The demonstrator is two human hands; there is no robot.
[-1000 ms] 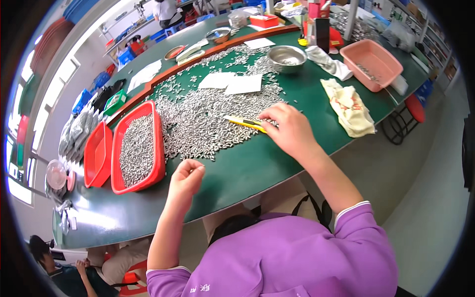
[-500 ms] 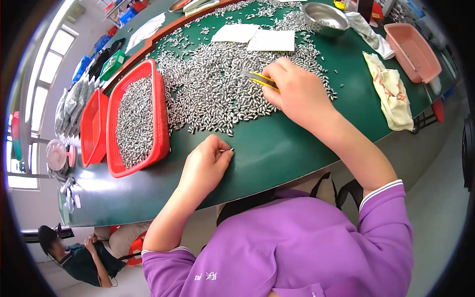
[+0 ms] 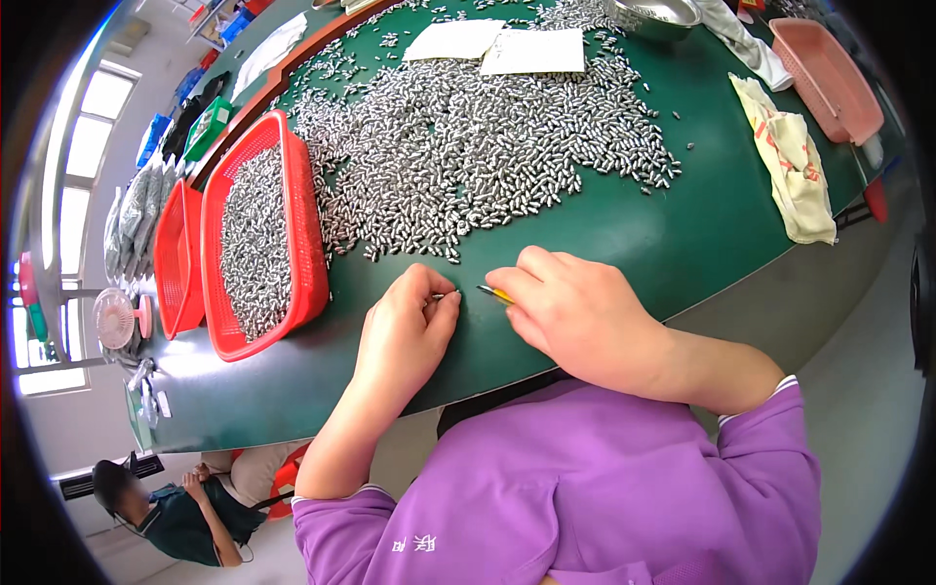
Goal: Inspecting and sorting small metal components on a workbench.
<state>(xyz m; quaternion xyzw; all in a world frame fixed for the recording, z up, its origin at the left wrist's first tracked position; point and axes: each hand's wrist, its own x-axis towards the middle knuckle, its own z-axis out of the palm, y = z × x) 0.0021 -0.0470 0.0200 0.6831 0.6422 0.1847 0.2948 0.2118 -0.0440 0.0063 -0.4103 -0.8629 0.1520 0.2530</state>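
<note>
Left hand: my left hand [image 3: 405, 331] pinches a small metal piece [image 3: 441, 295] at its fingertips, grip closed.
Right hand: my right hand [image 3: 575, 317] grips yellow tweezers [image 3: 495, 293] shut.
Surface: both rest on the green surface [image 3: 624, 224], near the heap of metal pieces [image 3: 468, 146].

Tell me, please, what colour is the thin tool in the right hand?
Yellow; the thin tool pokes out from the right hand, clearest in the head view.

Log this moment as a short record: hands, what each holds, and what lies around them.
left hand: pinches a small metal piece at its fingertips
right hand: holds a yellow tool, tip toward the piece
surface: green table
behind hands: heap of small metal pieces
left side: red basket partly filled with pieces, a second red basket beside it
right side: cloth, pink tray
</note>
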